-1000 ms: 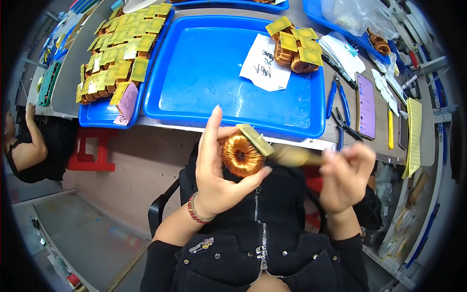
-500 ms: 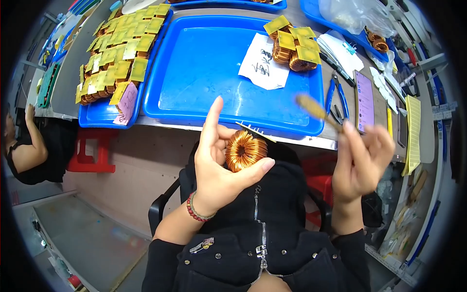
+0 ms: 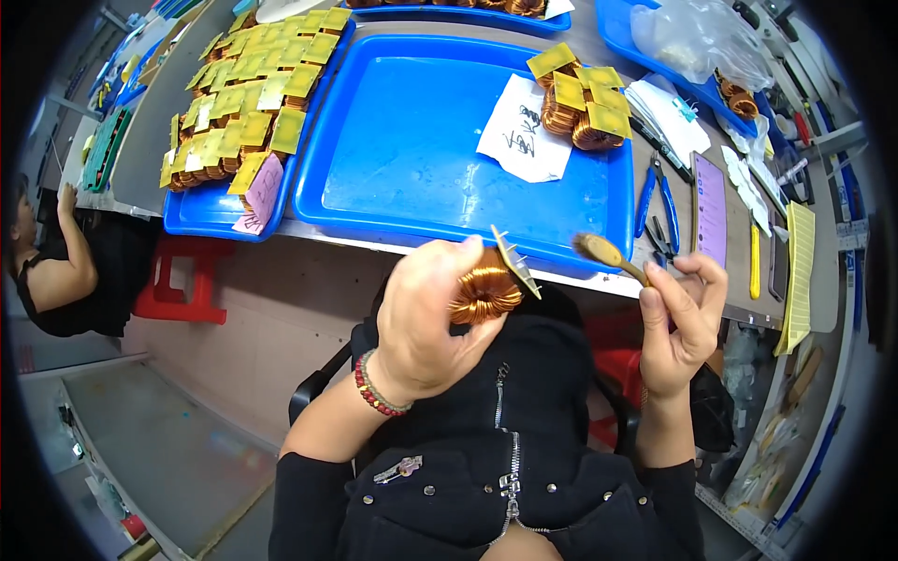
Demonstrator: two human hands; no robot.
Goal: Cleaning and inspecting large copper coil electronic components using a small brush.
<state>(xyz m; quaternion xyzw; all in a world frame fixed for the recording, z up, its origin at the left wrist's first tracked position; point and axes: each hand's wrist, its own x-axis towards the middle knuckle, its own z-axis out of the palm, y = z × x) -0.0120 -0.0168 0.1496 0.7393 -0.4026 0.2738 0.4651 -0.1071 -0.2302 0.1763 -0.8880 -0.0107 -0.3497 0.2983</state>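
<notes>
My left hand (image 3: 421, 313) is closed round a copper-wound toroidal coil (image 3: 485, 292), held above my lap just off the table's front edge. A small board with metal pins (image 3: 516, 262) is fixed to the coil's right side and faces my right hand. In my right hand (image 3: 683, 323), thumb and fingers pinch the handle of a small brush (image 3: 603, 251). The brush's head points left toward the coil, with a gap between them. Part of the coil is hidden behind the left hand's fingers.
A large blue tray (image 3: 313, 178) holds several coils with yellow boards (image 3: 587, 103) and a paper note (image 3: 528, 131). Left of it, another tray carries rows of similar coils (image 3: 248, 103). Blue-handled cutters (image 3: 658, 201) lie right. A seated person (image 3: 61, 271) is at far left.
My left hand has turned the coil and closed more around it, tipping the pinned board upright. The brush has come down and become steadier in my right hand.
</notes>
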